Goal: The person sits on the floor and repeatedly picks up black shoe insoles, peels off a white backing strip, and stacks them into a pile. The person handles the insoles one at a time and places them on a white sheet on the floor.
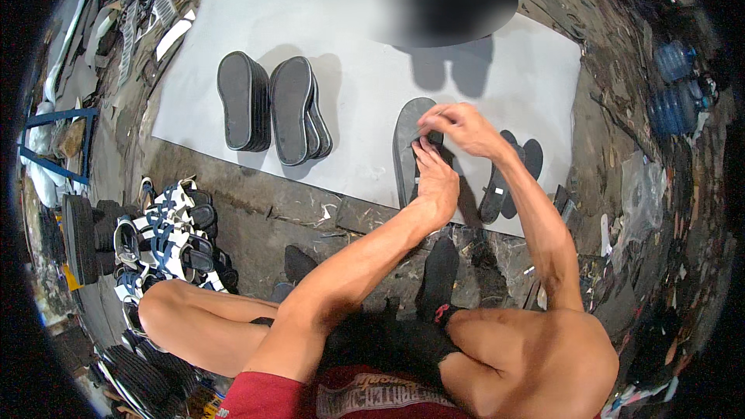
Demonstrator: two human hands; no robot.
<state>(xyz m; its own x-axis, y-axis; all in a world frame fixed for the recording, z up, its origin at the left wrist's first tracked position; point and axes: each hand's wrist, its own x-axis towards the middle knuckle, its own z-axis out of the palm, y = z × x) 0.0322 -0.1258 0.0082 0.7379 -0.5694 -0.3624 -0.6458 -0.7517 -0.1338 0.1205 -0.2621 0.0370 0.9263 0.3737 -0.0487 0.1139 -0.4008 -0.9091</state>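
A dark grey shoe sole (405, 128) lies on the white sheet in front of me, partly covered by both hands. My left hand (436, 186) reaches over it with fingers stretched out, their tips resting on its upper part. Just above, my right hand (463, 128) has its fingers curled together in a pinch near the sole's toe end. Whatever it pinches is too small or blurred to make out. A small black part shows between the two hands. To the right lie slim dark insoles (497, 186), one overlapping another.
Two stacks of thick black soles, a left stack (242, 101) and a right stack (293, 112), stand on the white sheet (357, 93). Strapped sandals (167, 233) are heaped at left. Blue water jugs (673, 101) stand at right. A blurred dark shape (434, 0) covers the sheet's far edge.
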